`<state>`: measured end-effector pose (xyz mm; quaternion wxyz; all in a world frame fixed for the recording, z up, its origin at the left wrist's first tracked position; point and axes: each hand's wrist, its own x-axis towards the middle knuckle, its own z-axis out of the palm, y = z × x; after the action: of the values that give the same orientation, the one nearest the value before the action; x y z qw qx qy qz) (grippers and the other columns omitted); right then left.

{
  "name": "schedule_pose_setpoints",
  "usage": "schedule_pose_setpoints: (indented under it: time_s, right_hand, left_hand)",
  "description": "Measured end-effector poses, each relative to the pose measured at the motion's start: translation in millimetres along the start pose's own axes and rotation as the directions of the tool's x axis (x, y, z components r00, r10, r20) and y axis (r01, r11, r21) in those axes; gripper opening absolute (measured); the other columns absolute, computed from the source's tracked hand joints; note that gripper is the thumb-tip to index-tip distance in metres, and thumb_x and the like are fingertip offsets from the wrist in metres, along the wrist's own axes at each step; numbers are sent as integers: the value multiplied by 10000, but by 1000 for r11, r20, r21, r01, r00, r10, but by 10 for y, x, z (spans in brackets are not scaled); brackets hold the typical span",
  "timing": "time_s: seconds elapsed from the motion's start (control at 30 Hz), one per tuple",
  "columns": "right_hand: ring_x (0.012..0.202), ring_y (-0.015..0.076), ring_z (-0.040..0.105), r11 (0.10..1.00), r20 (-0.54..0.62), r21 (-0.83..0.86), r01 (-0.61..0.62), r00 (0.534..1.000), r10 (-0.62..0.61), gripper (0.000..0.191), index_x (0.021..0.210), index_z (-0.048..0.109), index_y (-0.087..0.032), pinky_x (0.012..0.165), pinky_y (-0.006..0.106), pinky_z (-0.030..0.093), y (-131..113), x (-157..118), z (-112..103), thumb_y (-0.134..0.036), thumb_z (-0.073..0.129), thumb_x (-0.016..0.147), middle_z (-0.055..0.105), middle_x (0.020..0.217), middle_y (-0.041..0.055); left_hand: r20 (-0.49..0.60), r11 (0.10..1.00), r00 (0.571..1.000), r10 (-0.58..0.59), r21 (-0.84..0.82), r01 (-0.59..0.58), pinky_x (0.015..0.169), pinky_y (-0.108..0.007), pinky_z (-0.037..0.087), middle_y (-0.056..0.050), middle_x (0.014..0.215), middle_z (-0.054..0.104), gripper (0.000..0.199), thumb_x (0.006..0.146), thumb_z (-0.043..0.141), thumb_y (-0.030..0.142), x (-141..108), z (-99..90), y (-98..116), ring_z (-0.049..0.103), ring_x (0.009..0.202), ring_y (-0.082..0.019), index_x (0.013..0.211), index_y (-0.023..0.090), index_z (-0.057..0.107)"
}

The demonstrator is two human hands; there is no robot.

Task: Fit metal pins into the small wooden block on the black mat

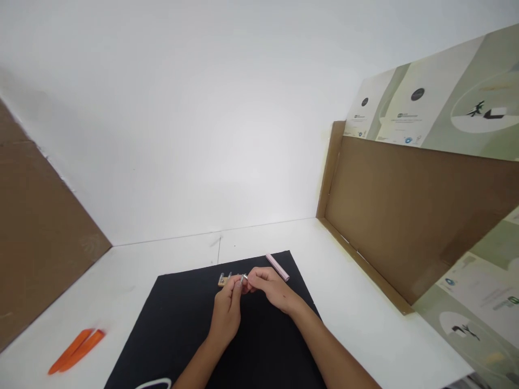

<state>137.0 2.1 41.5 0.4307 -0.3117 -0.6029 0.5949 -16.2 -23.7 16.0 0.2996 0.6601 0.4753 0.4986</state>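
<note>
Both hands meet over the black mat. My left hand is closed, its thumb and fingers pinching a short light-wood strip that carries several small shiny upright pieces, perhaps hooks. Part of the strip is hidden behind the fingers. Close against it, my right hand is closed too, with a small shiny metal piece between thumb and forefinger. The piece is too small to name exactly. Just beyond my right hand lies a pale pink stick, apart from the fingers.
Two orange strips lie on the white table at the left. A white loop shows at the bottom edge. Brown board stands at the left, a cardboard panel at the right, and a white wall behind.
</note>
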Motion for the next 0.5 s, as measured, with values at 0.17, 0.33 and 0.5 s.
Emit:
schedule_pose_setpoints:
  time_s: [0.17,0.33,0.5]
  right_hand:
    - [782,158,569,1000,9,-20,14,1000,-14,242,687,627,-167,792,300,427,-27,-16,-3,-335,599,860,615,749,6]
    - [706,154,595,999,-59,34,-30,998,32,294,713,618,-152,708,298,438,36,24,23,-387,559,879,623,719,16]
    - [663,145,601,998,-97,45,-39,994,44,328,722,611,-149,663,284,430,101,59,27,-425,544,886,621,695,15]
  left_hand:
    - [-2,1000,1000,7,-12,-7,710,-288,467,-34,858,685,347,970,384,397,-2,-5,-10,606,738,-185,921,194,660]
    - [15,999,1000,-3,-35,3,733,-297,474,-43,890,686,336,976,382,388,3,10,-36,612,777,-185,962,187,651]
    - [38,998,999,-24,-51,26,754,-302,469,-33,868,668,334,979,375,404,9,27,-54,615,797,-187,952,190,629]
